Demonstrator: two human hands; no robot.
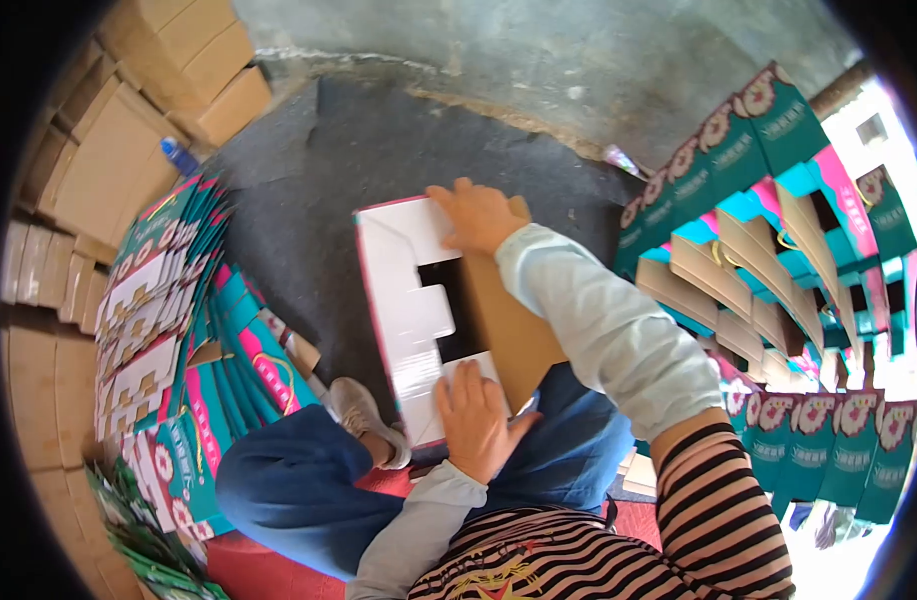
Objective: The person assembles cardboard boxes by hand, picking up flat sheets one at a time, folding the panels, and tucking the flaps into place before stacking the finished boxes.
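A cardboard box [391, 290] with white flaps on the side facing me and a brown flap standing out to the right lies across my lap and the floor. A dark opening shows between its flaps. My left hand [476, 420] rests flat on the near white flap, fingers stretched and thumb apart. At the far end, my right hand [479, 215] grips the box's corner, its fingers bent over the edge; some fingertips are hidden.
Stacked flat green-and-pink cartons [169, 320] stand at the left, with brown boxes [119, 160] and a blue bottle [179, 155] behind. Rows of opened green boxes [749, 270] fill the right. A concrete wall [539, 60] is ahead of the dark floor sheet [359, 140].
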